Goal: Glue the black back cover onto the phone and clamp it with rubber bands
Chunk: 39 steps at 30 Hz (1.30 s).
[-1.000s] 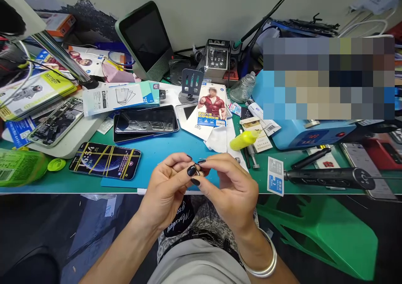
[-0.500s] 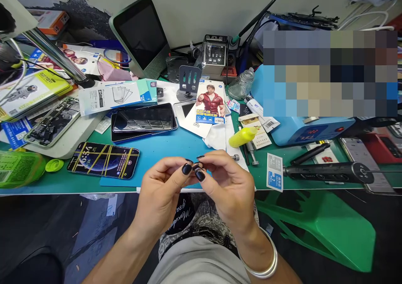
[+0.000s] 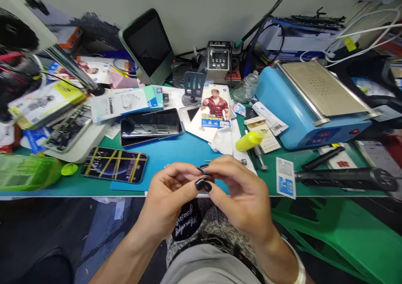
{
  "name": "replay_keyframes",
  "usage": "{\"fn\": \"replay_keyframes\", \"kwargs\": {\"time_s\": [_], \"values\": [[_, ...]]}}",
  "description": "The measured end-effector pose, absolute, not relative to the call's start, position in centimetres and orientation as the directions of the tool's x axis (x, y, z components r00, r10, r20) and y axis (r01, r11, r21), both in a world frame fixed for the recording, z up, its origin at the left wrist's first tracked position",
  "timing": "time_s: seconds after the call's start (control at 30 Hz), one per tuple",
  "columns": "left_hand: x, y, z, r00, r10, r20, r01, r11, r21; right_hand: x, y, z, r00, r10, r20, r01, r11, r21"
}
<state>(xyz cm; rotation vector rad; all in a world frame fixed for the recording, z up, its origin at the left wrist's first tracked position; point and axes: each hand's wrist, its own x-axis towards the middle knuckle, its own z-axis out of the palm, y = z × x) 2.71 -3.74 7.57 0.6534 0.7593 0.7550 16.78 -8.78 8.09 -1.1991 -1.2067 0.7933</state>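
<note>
My left hand (image 3: 171, 200) and my right hand (image 3: 240, 198) meet over the front edge of the blue mat (image 3: 160, 154). Both are closed, thumb tips side by side and fingertips pressed together. Whatever lies between the fingertips is too small and too covered to name. Left of the hands, a phone (image 3: 114, 164) wrapped in yellow bands lies screen up. Behind them rest a dark phone (image 3: 150, 125) on a larger dark panel and a packet with a figure in a red jacket (image 3: 216, 106). A yellow squeeze bottle (image 3: 249, 141) lies to the right.
At the right stand a blue heating-plate machine (image 3: 279, 104) and a black pen-shaped power tool (image 3: 345, 179). An opened phone (image 3: 70, 127) and a green bag (image 3: 28, 173) crowd the left. A soldering station (image 3: 217, 62) stands at the back; a green stool (image 3: 345, 234) is below the table.
The view has shifted, so the bench appears further right and lower. My hands stay together; the thumbs have come closer, and the small dark bit seen between the fingers is now hidden.
</note>
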Motion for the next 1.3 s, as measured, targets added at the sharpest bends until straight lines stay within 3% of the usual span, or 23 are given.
{"fn": "replay_keyframes", "kwargs": {"time_s": [0.13, 0.23, 0.3, 0.37, 0.4, 0.43, 0.47, 0.53, 0.6, 0.73, 0.83, 0.93, 1.13, 1.3], "values": [[1.6, -2.2, 8.1, 0.591, 0.657, -0.469, -0.175, 0.671, 0.720, 17.3, -8.6, 8.2, 0.120, 0.909, 0.399, 0.557, 0.271, -0.785], [0.8, -1.5, 8.5, 0.609, 0.623, -0.492, -0.032, 0.638, 0.769, 16.9, -8.6, 8.1, 0.148, 0.860, 0.488, 0.683, 0.268, -0.680], [0.4, -0.4, 8.4, 0.615, 0.662, -0.429, 0.048, 0.511, 0.858, 16.8, -8.7, 8.0, 0.221, 0.833, 0.508, 0.704, 0.224, -0.674], [0.0, 1.8, 8.1, 0.580, 0.775, -0.251, 0.168, 0.187, 0.968, 17.1, -8.8, 7.7, 0.319, 0.830, 0.458, 0.636, 0.171, -0.752], [-0.1, 3.3, 7.9, 0.555, 0.825, -0.111, 0.287, -0.065, 0.956, 17.3, -8.9, 7.4, 0.363, 0.842, 0.400, 0.568, 0.140, -0.811], [-0.2, 5.0, 7.6, 0.563, 0.824, 0.058, 0.426, -0.350, 0.834, 17.5, -9.0, 7.2, 0.396, 0.858, 0.328, 0.484, 0.109, -0.868], [-0.2, 6.7, 7.4, 0.643, 0.757, 0.116, 0.535, -0.553, 0.639, 17.8, -9.1, 7.0, 0.414, 0.872, 0.261, 0.396, 0.085, -0.914], [0.0, 9.9, 7.0, 0.764, 0.645, 0.017, 0.615, -0.736, 0.284, 18.1, -9.3, 6.6, 0.427, 0.889, 0.167, 0.258, 0.057, -0.964], [0.3, 12.2, 6.8, 0.789, 0.611, -0.055, 0.609, -0.768, 0.198, 18.3, -9.4, 6.4, 0.444, 0.889, 0.112, 0.155, 0.047, -0.987], [0.8, 14.0, 6.7, 0.811, 0.579, -0.086, 0.584, -0.792, 0.178, 18.3, -8.7, 6.3, 0.478, 0.872, -0.110, -0.141, -0.047, -0.989], [0.9, 14.5, 7.1, 0.833, 0.547, -0.084, 0.553, -0.814, 0.178, 18.0, -6.9, 5.8, 0.426, 0.866, -0.261, -0.407, -0.074, -0.911], [0.6, 14.5, 8.2, 0.858, 0.513, -0.025, 0.507, -0.840, 0.194, 17.5, -4.6, 5.4, 0.396, 0.867, -0.302, -0.577, -0.020, -0.817], [-0.1, 12.0, 10.9, 0.876, 0.428, 0.221, 0.378, -0.896, 0.235, 15.8, -1.9, 6.7, 0.423, 0.870, -0.253, -0.598, 0.058, -0.799], [0.2, 9.9, 12.1, 0.876, 0.329, 0.352, 0.289, -0.943, 0.163, 15.0, -1.7, 7.7, 0.407, 0.884, -0.231, -0.578, 0.053, -0.814]]}}
